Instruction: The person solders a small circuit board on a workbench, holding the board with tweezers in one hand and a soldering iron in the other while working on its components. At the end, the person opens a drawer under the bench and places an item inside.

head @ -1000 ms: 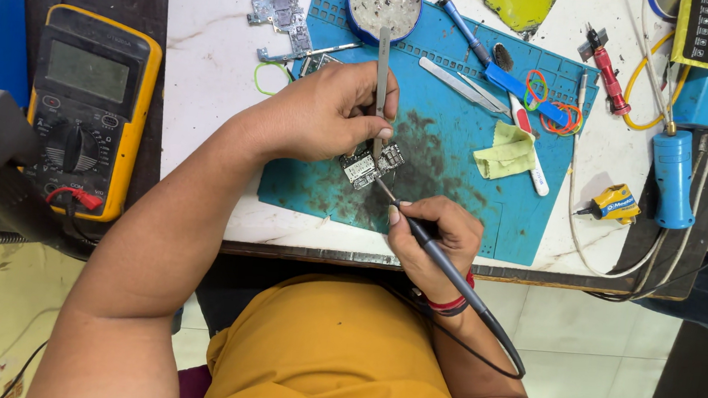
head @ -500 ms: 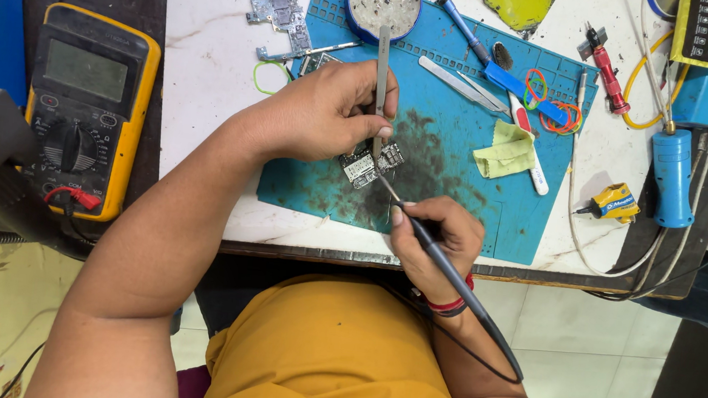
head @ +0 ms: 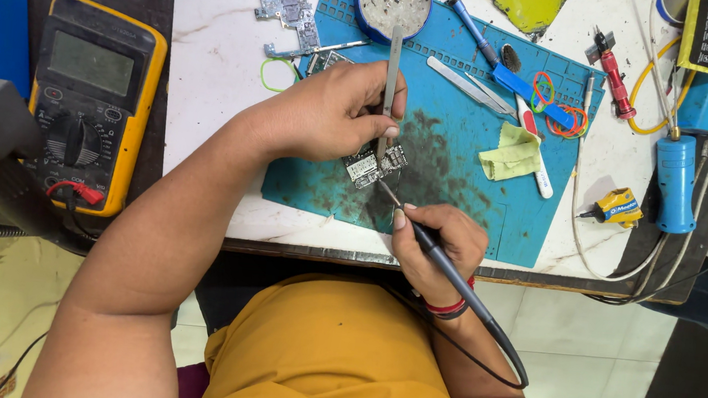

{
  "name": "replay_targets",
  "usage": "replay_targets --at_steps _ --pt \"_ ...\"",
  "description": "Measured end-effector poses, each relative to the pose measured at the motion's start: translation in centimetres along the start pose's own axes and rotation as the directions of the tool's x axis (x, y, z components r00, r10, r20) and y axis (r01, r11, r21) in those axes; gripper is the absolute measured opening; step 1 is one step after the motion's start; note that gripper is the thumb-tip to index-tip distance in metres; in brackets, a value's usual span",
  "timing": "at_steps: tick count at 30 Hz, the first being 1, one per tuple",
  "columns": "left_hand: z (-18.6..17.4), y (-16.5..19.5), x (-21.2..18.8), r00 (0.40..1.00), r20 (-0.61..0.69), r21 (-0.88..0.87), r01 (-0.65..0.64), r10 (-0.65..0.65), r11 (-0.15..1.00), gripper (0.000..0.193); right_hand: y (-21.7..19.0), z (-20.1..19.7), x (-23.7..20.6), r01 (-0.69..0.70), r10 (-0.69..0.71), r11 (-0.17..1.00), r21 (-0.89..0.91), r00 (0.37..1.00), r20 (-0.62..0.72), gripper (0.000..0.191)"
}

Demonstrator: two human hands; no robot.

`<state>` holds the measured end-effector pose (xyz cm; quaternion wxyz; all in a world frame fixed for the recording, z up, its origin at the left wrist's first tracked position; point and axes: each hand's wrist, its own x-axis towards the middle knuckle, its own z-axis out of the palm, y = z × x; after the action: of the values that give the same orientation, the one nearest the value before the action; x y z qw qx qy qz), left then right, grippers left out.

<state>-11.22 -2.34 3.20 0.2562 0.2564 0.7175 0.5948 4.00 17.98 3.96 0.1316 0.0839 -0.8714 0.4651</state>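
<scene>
Where the white marble-look table (head: 220, 68) meets a pale tiled floor, a stained blue work mat (head: 460, 161) carries tweezers, a yellow cloth (head: 512, 151) and a round tin (head: 392, 2) of grey bits, with a yellow multimeter (head: 89, 99) off to the left. The left hand (head: 327, 116) has its fingers pinched together on metal tweezers (head: 390, 87) (held nearly upright) over a small circuit board (head: 372, 165) on the mat; the right hand (head: 435, 249) is closed around a black soldering iron (head: 450, 271), tip touching the board. Against the earlier frames, both hands sit in the same places. The left hand covers part of the board, and whether the tweezer tips grip a component is probably too small to tell.
</scene>
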Motion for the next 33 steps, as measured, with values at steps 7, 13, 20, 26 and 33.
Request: replay_targets --at_steps 7,13,20,26,33 --pt "0.02 0.18 0.04 1.0 -0.003 0.013 -0.011 0.011 1.0 0.018 -0.25 0.03 0.33 0.025 -0.025 0.999 -0.033 1.0 0.018 0.013" --pt "-0.06 0.34 0.04 1.0 0.001 0.04 0.022 -0.022 0.999 0.018 -0.42 0.08 0.52 0.026 -0.025 0.999 -0.029 0.999 0.026 0.013" --pt "-0.08 0.28 -0.06 1.0 -0.001 0.045 -0.004 0.004 0.999 0.019 -0.43 0.03 0.65 0.021 -0.02 1.0 -0.008 0.999 0.036 0.013" --pt "-0.05 0.25 -0.05 1.0 -0.001 0.029 -0.012 0.012 1.0 0.019 -0.49 -0.04 0.79 0.038 -0.037 0.999 -0.005 0.998 0.044 0.013" --pt "-0.05 0.32 -0.05 1.0 -0.005 0.061 0.002 -0.002 0.998 0.019 -0.25 -0.26 0.56 0.009 -0.011 0.999 0.041 0.999 0.044 0.013"
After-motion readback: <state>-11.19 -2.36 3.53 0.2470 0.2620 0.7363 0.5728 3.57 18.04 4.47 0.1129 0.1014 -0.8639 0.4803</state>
